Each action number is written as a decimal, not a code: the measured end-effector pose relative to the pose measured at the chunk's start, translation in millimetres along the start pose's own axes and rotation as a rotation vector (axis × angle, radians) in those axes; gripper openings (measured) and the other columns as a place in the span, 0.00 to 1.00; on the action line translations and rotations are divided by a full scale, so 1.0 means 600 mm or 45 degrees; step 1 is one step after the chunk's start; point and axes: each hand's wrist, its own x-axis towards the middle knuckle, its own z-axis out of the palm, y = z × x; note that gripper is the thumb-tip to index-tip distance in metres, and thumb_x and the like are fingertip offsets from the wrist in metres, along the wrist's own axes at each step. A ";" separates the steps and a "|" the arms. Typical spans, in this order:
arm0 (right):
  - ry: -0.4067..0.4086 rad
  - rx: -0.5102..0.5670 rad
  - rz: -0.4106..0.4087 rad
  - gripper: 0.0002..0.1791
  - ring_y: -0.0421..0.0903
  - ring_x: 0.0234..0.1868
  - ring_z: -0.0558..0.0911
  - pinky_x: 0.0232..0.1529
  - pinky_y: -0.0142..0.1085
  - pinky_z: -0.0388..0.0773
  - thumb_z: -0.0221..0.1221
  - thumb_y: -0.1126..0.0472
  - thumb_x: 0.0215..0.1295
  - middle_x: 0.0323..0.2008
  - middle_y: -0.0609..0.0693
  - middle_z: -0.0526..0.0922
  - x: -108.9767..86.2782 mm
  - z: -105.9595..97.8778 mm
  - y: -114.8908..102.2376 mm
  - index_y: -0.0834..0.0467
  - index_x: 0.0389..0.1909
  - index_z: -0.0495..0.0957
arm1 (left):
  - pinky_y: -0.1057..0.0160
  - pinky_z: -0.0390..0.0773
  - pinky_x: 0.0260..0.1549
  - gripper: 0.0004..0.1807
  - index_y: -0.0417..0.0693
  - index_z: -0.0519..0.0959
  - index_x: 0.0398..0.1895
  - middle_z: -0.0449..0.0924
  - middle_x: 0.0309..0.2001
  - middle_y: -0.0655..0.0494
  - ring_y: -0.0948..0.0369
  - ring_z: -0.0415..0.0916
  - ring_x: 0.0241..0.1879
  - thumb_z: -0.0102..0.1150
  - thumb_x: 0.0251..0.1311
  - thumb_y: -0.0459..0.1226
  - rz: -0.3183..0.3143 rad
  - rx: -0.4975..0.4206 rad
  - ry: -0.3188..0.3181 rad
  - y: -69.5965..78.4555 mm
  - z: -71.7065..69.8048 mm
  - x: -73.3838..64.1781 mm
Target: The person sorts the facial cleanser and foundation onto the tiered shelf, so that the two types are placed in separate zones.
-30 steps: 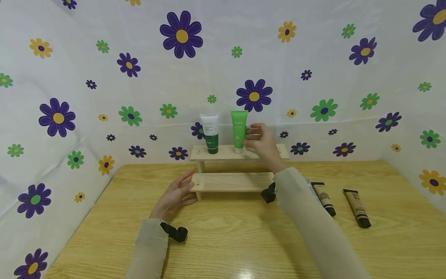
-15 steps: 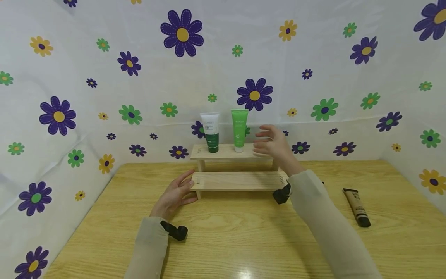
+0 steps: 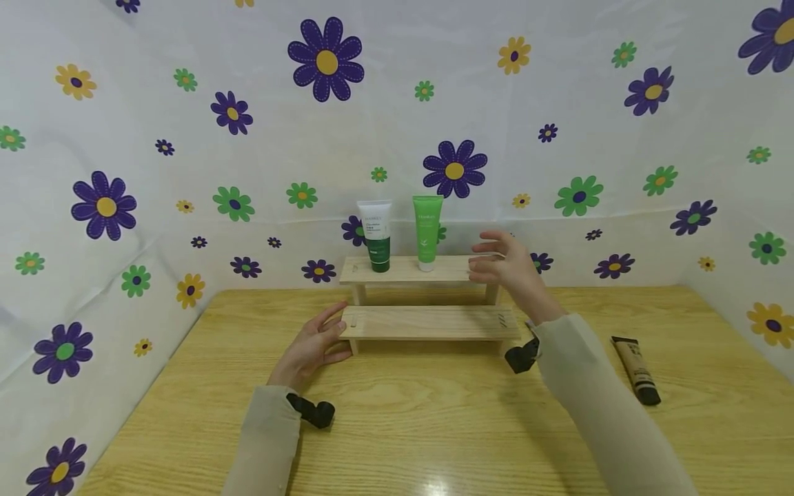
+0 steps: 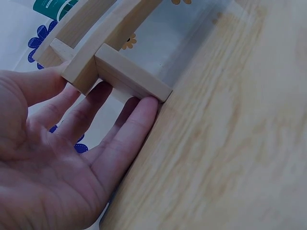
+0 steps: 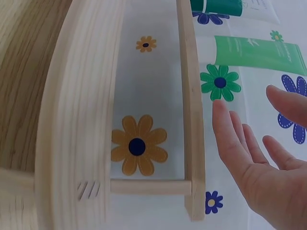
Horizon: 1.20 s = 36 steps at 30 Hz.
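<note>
A two-tier wooden display rack (image 3: 428,322) stands on the table. My left hand (image 3: 308,351) holds the left end of its lower tier; in the left wrist view its thumb lies at the board's corner and its fingertips (image 4: 149,106) against the leg. On the upper tier stand a white and dark-green squeeze tube (image 3: 378,238) and, to its right, a light-green squeeze tube (image 3: 427,231), both upright on their caps. My right hand (image 3: 511,265), fingers spread and holding nothing, hovers by the upper tier's right end, apart from the light-green tube.
A tan tube with a black cap (image 3: 637,370) lies on the table (image 3: 397,427) at the right. Another item (image 3: 531,328) lies mostly hidden behind my right forearm. A white flowered cloth (image 3: 260,151) hangs behind and along both sides.
My right hand has moved right, away from the light-green tube, which stays standing. My left hand keeps its place at the rack. The right forearm now covers the tubes lying beside the rack.
</note>
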 end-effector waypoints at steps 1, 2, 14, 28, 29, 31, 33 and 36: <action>-0.001 -0.003 -0.003 0.37 0.64 0.63 0.72 0.51 0.38 0.82 0.54 0.77 0.70 0.68 0.72 0.63 -0.002 -0.003 0.001 0.68 0.77 0.51 | 0.56 0.83 0.47 0.30 0.52 0.51 0.82 0.56 0.77 0.39 0.45 0.71 0.63 0.39 0.81 0.33 0.000 -0.003 0.002 0.000 0.000 0.000; -0.001 -0.007 -0.007 0.37 0.63 0.63 0.73 0.51 0.37 0.82 0.54 0.78 0.70 0.68 0.72 0.63 -0.004 -0.006 0.002 0.68 0.77 0.51 | 0.55 0.83 0.47 0.30 0.51 0.51 0.82 0.55 0.77 0.39 0.45 0.71 0.64 0.39 0.81 0.33 0.000 -0.006 0.003 0.000 0.001 -0.001; 0.006 -0.054 -0.015 0.37 0.61 0.61 0.75 0.53 0.42 0.80 0.55 0.76 0.71 0.67 0.72 0.63 -0.027 -0.032 0.006 0.69 0.77 0.50 | 0.56 0.83 0.47 0.31 0.52 0.51 0.82 0.55 0.77 0.38 0.42 0.68 0.65 0.40 0.81 0.33 -0.009 -0.020 0.011 0.000 0.002 -0.001; -0.008 -0.075 -0.076 0.33 0.37 0.45 0.82 0.46 0.36 0.83 0.53 0.76 0.73 0.62 0.73 0.65 -0.057 -0.060 0.016 0.73 0.74 0.51 | 0.54 0.83 0.49 0.30 0.52 0.51 0.82 0.55 0.77 0.39 0.41 0.67 0.67 0.40 0.81 0.33 -0.012 -0.010 0.020 0.004 0.001 0.000; -0.011 -0.075 -0.077 0.33 0.37 0.45 0.82 0.46 0.36 0.83 0.53 0.76 0.72 0.62 0.73 0.65 -0.059 -0.062 0.018 0.73 0.74 0.51 | 0.54 0.83 0.48 0.30 0.52 0.51 0.82 0.55 0.77 0.39 0.41 0.67 0.67 0.40 0.81 0.33 -0.013 -0.012 0.021 0.004 0.001 0.000; -0.011 -0.077 -0.073 0.34 0.37 0.45 0.82 0.47 0.37 0.83 0.54 0.76 0.72 0.63 0.73 0.65 -0.064 -0.066 0.020 0.73 0.74 0.50 | 0.55 0.83 0.48 0.30 0.52 0.51 0.82 0.54 0.77 0.39 0.41 0.67 0.67 0.40 0.81 0.33 -0.016 -0.016 0.023 0.004 0.001 -0.001; -0.010 -0.079 -0.062 0.35 0.37 0.45 0.82 0.47 0.37 0.83 0.54 0.76 0.71 0.63 0.73 0.64 -0.069 -0.070 0.023 0.73 0.74 0.50 | 0.55 0.83 0.48 0.31 0.52 0.51 0.82 0.55 0.77 0.39 0.41 0.67 0.67 0.40 0.81 0.33 -0.016 -0.022 0.024 0.003 0.001 -0.001; -0.010 -0.082 -0.046 0.34 0.37 0.44 0.82 0.47 0.37 0.83 0.54 0.76 0.71 0.63 0.73 0.64 -0.074 -0.076 0.026 0.74 0.73 0.50 | 0.55 0.83 0.48 0.31 0.52 0.51 0.82 0.55 0.77 0.39 0.40 0.67 0.67 0.40 0.81 0.33 -0.017 -0.025 0.025 0.002 0.001 -0.001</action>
